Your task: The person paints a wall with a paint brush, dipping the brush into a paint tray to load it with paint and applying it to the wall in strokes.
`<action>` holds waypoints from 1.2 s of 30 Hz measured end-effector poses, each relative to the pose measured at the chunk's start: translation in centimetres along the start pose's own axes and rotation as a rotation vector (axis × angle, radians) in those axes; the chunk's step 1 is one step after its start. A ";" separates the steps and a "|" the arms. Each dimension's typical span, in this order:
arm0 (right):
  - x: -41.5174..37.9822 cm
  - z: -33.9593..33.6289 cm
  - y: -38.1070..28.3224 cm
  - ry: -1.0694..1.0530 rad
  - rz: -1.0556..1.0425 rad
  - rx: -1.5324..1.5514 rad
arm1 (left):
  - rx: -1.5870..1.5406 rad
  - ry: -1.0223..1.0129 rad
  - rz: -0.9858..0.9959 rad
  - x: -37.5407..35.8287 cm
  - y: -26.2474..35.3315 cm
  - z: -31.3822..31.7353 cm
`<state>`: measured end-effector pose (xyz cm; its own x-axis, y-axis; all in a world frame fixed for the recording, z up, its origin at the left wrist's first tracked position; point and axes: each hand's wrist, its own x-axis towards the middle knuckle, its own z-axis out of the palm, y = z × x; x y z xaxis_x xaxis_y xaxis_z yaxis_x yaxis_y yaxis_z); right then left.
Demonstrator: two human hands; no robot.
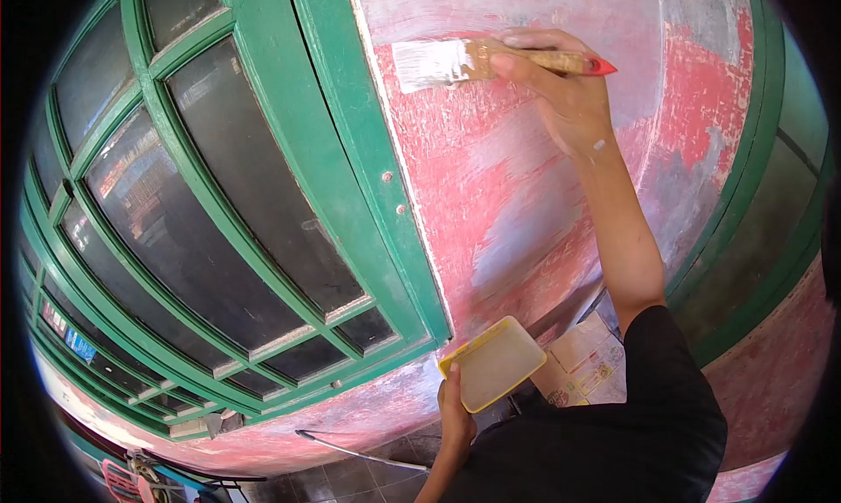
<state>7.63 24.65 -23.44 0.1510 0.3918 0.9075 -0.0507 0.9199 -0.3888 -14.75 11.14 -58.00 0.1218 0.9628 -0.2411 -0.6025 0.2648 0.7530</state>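
Note:
My right hand (pixel 569 87) is closed around the handle of a paintbrush (pixel 484 59) with a red tip on its handle end. White paint coats the bristles, which lie against the pink wall (pixel 455 144) beside the green window frame. A small white smear marks my right wrist. Lower down, my left hand (pixel 455 415) grips the edge of a shallow yellow tray (pixel 498 363), its thumb over the rim. Pale, whitish material covers the inside of the tray.
A green-framed window (pixel 342 144) with dark panes fills the left; another green frame (pixel 731 231) stands at right. Below are a printed cardboard sheet (pixel 583 363), a thin pole (pixel 363 455), dark floor tiles (pixel 337 481) and a pink object (pixel 123 481) at lower left.

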 end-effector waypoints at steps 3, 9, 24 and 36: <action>1.0 0.6 0.6 -0.028 0.023 -0.042 | -0.009 0.001 0.010 0.3 -0.5 -0.4; 1.8 0.8 1.8 -0.013 0.057 -0.031 | -0.018 -0.014 0.007 0.3 -0.2 0.1; 1.4 0.4 2.3 0.023 0.053 -0.042 | 0.067 -0.088 -0.035 1.1 -1.0 0.0; 0.7 1.8 1.8 0.020 0.013 -0.044 | 0.061 -0.080 -0.030 1.2 -0.8 0.5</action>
<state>5.83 26.60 -23.20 0.1709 0.4027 0.8993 -0.0088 0.9133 -0.4073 -13.79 12.08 -58.58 0.2030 0.9551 -0.2160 -0.5487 0.2936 0.7828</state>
